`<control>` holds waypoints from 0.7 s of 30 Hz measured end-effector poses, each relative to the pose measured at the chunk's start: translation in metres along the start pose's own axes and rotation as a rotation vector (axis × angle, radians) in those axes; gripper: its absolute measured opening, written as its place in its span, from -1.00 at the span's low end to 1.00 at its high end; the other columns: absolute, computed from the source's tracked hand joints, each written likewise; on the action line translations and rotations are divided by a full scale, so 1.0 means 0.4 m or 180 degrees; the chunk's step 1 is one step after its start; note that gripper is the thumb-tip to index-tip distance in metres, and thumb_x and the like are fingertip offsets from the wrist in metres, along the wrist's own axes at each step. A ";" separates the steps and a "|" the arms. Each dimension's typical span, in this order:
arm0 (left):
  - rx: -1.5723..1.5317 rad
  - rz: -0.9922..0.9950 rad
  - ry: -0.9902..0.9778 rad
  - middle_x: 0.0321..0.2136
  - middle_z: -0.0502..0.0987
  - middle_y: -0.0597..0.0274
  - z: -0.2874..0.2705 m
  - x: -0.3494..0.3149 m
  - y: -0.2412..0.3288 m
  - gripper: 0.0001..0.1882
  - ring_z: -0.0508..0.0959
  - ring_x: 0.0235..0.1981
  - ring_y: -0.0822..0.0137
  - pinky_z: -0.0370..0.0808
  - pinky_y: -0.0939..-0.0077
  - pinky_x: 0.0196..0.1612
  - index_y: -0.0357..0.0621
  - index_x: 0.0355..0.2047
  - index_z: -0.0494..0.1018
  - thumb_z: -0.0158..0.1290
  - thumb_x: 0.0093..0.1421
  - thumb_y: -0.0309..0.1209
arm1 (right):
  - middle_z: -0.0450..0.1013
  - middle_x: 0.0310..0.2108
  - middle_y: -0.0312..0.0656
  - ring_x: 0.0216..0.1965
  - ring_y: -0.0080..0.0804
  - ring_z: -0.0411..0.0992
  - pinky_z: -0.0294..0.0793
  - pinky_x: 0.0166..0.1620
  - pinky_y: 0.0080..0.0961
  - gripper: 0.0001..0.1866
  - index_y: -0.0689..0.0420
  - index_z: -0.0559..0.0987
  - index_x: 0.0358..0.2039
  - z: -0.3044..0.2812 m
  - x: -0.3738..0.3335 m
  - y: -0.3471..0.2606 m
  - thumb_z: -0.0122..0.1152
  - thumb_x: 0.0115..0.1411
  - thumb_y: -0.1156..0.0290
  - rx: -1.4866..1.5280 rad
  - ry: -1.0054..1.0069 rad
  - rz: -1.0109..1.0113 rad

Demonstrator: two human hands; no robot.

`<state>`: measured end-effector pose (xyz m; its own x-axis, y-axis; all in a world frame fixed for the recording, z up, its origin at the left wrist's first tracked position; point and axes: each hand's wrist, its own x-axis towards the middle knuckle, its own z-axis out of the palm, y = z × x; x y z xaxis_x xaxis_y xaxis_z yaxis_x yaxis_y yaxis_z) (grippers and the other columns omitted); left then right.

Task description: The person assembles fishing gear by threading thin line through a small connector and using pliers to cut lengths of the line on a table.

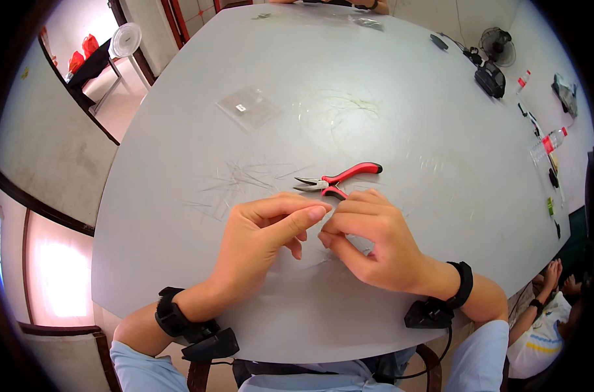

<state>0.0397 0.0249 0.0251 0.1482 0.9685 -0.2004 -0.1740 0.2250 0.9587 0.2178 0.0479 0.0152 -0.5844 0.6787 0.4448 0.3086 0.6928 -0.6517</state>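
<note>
Over the grey table [179, 140], left hand [261, 232] and right hand [382, 242] angle inward, fingers [300, 204] pinched together.

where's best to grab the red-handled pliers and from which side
Probably by the red handles, coming from the right: the pliers lie flat with their jaws pointing left and the handles spread rightward. The upper handle's outer end is exposed and easiest to reach; the lower one is partly hidden behind the right hand.

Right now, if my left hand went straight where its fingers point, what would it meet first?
Probably your right hand, close ahead of your left hand; depth is unclear, so I can't tell whether they touch.
</note>
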 end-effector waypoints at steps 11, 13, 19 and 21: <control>-0.0086 0.0019 -0.0043 -0.51 0.45 0.31 -0.002 -0.002 -0.001 -0.86 0.39 -0.53 0.56 0.36 0.65 -0.56 -0.28 -0.38 0.53 0.06 0.14 -0.44 | 0.33 -0.65 -0.29 -0.53 -0.36 0.21 0.12 -0.38 -0.45 -0.91 0.13 0.46 -0.63 0.005 -0.002 0.001 0.04 -0.15 0.62 0.0007 -0.0089 -0.0012; -0.0091 0.0025 -0.0036 -0.51 0.45 0.31 -0.002 -0.002 -0.003 -0.86 0.39 -0.53 0.56 0.36 0.65 -0.56 -0.28 -0.38 0.53 0.05 0.14 -0.45 | 0.37 -0.63 -0.30 -0.55 -0.38 0.26 0.15 -0.39 -0.50 -0.89 0.12 0.46 -0.63 0.003 -0.003 0.002 0.09 -0.15 0.65 -0.0124 -0.0134 -0.0029; -0.0091 0.0003 -0.0070 -0.51 0.45 0.31 -0.001 -0.002 -0.001 -0.86 0.39 -0.53 0.56 0.36 0.65 -0.57 -0.28 -0.38 0.53 0.05 0.14 -0.44 | 0.31 -0.65 -0.31 -0.54 -0.38 0.21 0.11 -0.39 -0.47 -0.91 0.11 0.45 -0.64 0.007 -0.006 0.007 0.05 -0.17 0.61 -0.0011 -0.0128 -0.0074; -0.0091 0.0002 -0.0072 -0.53 0.44 0.31 -0.002 -0.002 -0.003 -0.85 0.39 -0.54 0.56 0.36 0.65 -0.57 -0.28 -0.38 0.53 0.06 0.14 -0.43 | 0.31 -0.66 -0.31 -0.54 -0.38 0.21 0.11 -0.39 -0.47 -0.91 0.11 0.44 -0.65 0.006 -0.006 0.007 0.04 -0.17 0.62 -0.0012 -0.0138 -0.0082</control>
<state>0.0392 0.0238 0.0240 0.1699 0.9660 -0.1950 -0.2019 0.2278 0.9525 0.2182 0.0474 0.0107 -0.6242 0.6494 0.4343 0.2958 0.7110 -0.6380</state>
